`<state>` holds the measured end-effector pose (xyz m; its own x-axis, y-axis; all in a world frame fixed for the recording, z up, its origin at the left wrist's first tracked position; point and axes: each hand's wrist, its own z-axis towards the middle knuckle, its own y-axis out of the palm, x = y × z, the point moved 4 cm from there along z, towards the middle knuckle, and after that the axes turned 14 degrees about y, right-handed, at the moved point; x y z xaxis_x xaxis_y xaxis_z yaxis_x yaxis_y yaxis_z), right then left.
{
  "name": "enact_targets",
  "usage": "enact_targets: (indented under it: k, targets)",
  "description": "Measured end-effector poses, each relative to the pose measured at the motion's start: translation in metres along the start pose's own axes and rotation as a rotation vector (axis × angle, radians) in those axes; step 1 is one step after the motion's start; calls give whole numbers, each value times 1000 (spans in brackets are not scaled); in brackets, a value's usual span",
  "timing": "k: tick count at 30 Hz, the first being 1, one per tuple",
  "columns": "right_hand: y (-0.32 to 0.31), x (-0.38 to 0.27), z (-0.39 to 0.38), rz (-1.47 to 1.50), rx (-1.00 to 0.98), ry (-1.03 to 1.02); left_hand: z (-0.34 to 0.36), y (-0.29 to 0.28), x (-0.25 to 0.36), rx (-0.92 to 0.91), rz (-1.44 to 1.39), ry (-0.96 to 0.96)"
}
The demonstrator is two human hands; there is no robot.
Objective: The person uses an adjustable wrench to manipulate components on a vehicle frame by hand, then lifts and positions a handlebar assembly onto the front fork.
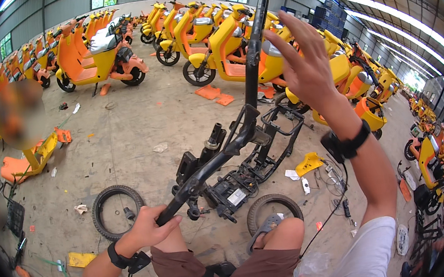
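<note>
Metal tubing, black and matte, makes up the scooter frame (245, 152) that lies stripped on the concrete floor (139, 131) in front of the seated person's bare knees. One long round tube of it slants up from lower left toward the top of the view, bending partway, with a square-edged battery cradle and a stubby steering post behind it. The left hand (152, 225), a dark band at its wrist, is clamped around the lower end of that tube, fingers wrapped fully over it. The right hand (304, 69) is raised just beside the tube's upper stretch, fingers spread apart and gripping nothing; whether it brushes the tube I cannot tell. A ribbed rubber tyre (116, 210) lies flat just left of the gripping hand, and a second wheel (271, 212) sits by the right knee under a sandalled foot. A glossy yellow plastic panel (309, 162) and thin loose wires lie to the right of the frame. The floor is dusty grey, scattered with orange plastic shards, and open between the frame and the rows of smooth yellow and orange scooters (97, 57) packed along the far and side edges of the hall.
</note>
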<state>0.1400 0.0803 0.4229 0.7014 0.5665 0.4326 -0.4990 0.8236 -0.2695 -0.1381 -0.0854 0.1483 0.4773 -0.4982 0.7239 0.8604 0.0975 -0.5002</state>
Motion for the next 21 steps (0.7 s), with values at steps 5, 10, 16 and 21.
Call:
enact_targets:
  k: [5, 10, 16, 21]
  targets:
    - [20, -11, 25, 42, 59, -176, -6, -1, 2, -29, 63, 99]
    - [24, -10, 17, 92, -25, -327, -3, -45, -15, -68, 225, 208]
    - [22, 40, -19, -66, -101, 50, 44, -119, 4, 760, 716, 487]
    - [32, 75, -48, -287, -151, 479, 15, -67, -43, 900, -251, 120]
